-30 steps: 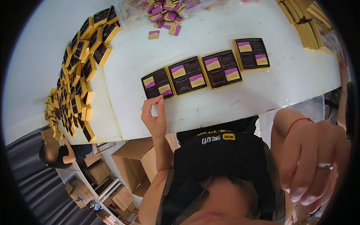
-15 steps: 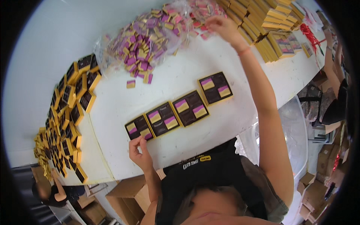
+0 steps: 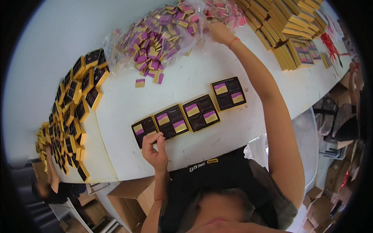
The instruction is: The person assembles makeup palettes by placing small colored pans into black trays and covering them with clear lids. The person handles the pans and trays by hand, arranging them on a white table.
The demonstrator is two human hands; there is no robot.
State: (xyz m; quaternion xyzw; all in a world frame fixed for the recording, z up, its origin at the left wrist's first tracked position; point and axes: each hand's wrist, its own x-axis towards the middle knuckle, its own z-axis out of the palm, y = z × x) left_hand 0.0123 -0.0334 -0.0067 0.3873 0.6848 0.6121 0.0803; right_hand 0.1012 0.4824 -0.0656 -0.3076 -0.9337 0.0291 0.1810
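Several open dark trays with gold edges stand in a slanting row on the white table, the rightmost tray (image 3: 228, 93) a little apart. Each holds purple-and-gold wrapped squares (image 3: 192, 109) in opposite compartments; other compartments are bare. Over the lower edge of the leftmost tray (image 3: 148, 123), my left hand (image 3: 155, 150) is closed with thumb and fingers drawn together, covering part of a square. Whatever is in its fingertips is too small to make out. My right hand (image 3: 221, 33) reaches to the far side, at pink wrapped pieces (image 3: 227, 13) in clear plastic; its fingertips are hidden.
A big heap of purple-and-gold squares (image 3: 149, 48) spills from a clear bag at the back. Dark trays (image 3: 72, 116) are piled at left, gold-edged boxes (image 3: 268, 23) stacked at far right. Red ribbon (image 3: 329, 46) lies beyond. Another person (image 3: 54, 186) works at lower left.
My right hand has moved left and down into the plastic beside the pink pieces. My left hand has shifted slightly right and up along the leftmost tray. The whole view has shifted slightly.
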